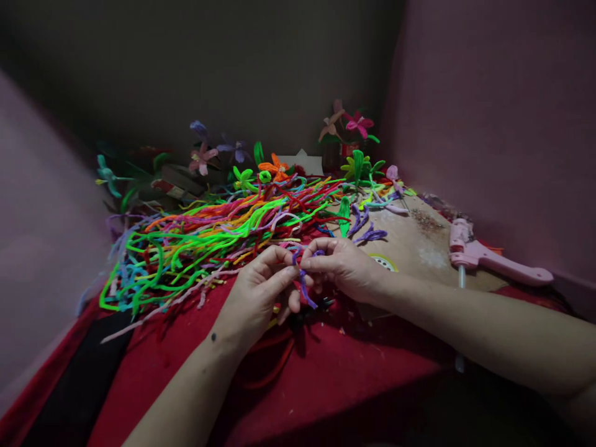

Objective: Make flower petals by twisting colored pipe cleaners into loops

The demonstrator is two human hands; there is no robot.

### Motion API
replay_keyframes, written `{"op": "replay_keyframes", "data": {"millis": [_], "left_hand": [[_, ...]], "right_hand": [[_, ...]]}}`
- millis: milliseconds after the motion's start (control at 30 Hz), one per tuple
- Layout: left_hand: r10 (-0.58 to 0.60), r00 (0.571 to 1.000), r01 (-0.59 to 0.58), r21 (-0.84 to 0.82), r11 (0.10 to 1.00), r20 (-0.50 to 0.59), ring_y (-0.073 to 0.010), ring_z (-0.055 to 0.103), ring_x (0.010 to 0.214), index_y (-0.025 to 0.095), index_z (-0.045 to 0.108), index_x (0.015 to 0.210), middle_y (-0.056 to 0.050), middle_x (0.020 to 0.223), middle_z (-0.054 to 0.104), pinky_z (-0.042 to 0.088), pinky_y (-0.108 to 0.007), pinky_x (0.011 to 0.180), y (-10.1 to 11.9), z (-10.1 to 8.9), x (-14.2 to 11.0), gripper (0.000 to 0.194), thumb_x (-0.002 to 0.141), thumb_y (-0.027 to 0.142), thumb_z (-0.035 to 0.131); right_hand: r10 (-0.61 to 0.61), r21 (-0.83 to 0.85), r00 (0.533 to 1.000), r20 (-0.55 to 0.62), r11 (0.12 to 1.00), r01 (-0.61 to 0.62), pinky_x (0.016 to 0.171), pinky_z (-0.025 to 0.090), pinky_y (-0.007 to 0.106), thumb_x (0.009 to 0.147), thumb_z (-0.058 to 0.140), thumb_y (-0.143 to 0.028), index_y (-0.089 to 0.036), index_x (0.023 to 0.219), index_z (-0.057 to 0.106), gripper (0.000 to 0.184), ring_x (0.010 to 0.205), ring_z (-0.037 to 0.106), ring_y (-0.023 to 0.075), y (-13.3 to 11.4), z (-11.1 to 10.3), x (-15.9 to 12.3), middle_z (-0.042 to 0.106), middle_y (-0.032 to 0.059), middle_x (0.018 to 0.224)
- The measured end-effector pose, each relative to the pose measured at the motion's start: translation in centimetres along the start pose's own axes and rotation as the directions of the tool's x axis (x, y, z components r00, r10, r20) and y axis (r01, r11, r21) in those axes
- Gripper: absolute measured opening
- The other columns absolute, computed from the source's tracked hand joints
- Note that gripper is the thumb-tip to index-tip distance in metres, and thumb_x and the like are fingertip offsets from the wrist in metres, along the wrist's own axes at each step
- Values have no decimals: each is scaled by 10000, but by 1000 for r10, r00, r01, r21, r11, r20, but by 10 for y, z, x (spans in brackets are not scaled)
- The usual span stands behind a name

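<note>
Between my two hands is a purple pipe cleaner (305, 292), bent, with one end hanging down below the fingers. My left hand (261, 285) pinches it between thumb and forefinger. From the other side my right hand (342, 264) grips it with thumb and fingertips close by. Part of the purple piece is hidden by the fingers. Just beyond my right hand lie looped purple pipe cleaner pieces (371, 234) and a green pipe cleaner leaf (344, 217). A large heap of colourful pipe cleaners (218, 226) spreads beyond my left hand.
A pink glue gun (498, 261) rests at the right edge of a cardboard sheet (414, 248). Finished pipe cleaner flowers, one orange (275, 167) and one pink (358, 123), stand at the back. Red cloth (335, 385) covers the table. Dark-handled pliers or scissors (321, 305) lie beneath my hands, partly hidden.
</note>
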State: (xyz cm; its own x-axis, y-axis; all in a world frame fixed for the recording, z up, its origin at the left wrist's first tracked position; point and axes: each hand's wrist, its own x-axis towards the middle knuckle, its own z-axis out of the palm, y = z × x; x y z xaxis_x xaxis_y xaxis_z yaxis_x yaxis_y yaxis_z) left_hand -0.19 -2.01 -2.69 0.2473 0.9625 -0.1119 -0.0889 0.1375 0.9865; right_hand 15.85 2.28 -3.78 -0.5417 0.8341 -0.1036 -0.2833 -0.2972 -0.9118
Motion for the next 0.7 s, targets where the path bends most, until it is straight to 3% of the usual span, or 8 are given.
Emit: {"op": "replay_keyframes", "data": {"millis": [167,367,533,600,633,700], "left_hand": [[-54,996,45,119,992,77,-47,484,428,165,560,791,18,614,594,331,-148,397,4,1,-1,149,825,309,580],[54,991,-23,237,971,-122,-26,389,399,164,526,731,74,526,487,310,-140,395,8,9,0,179,714,254,681],[-46,993,75,269,960,-111,-49,311,351,193,534,806,81,470,455,243,-176,372,7,10,1,162,731,304,625],[80,987,-8,459,888,-138,-67,374,405,184,566,771,55,504,483,291,-190,426,3,9,0,101,743,277,591],[199,969,-74,593,802,-148,-79,419,446,181,580,753,39,535,510,319,-199,467,0,9,-1,75,748,256,576],[434,896,-177,827,534,-89,-110,500,532,188,604,765,8,611,574,349,-218,543,-6,6,-2,57,750,212,556]], "right_hand": [[-74,-92,996,-54,993,69,435,407,217,634,708,-189,-154,694,562,162,424,501,85,2,-1,0,572,-36,536],[-134,-141,990,-47,982,126,477,396,203,646,697,-175,-147,684,574,133,472,482,63,1,-2,0,559,-39,576],[-180,-204,983,-31,964,170,487,373,185,645,684,-142,-138,689,585,109,495,476,52,-5,2,-5,554,-42,577],[-139,-169,990,-18,976,134,466,370,186,647,669,-130,-143,691,575,105,462,465,53,-4,3,-6,541,-51,535],[-114,-141,994,-2,984,112,451,369,189,649,662,-131,-147,698,571,104,441,459,57,-3,3,-6,535,-54,516],[-61,-62,997,43,996,64,426,374,202,644,659,-134,-155,714,565,119,407,455,69,-1,1,-5,531,-58,494]]}}
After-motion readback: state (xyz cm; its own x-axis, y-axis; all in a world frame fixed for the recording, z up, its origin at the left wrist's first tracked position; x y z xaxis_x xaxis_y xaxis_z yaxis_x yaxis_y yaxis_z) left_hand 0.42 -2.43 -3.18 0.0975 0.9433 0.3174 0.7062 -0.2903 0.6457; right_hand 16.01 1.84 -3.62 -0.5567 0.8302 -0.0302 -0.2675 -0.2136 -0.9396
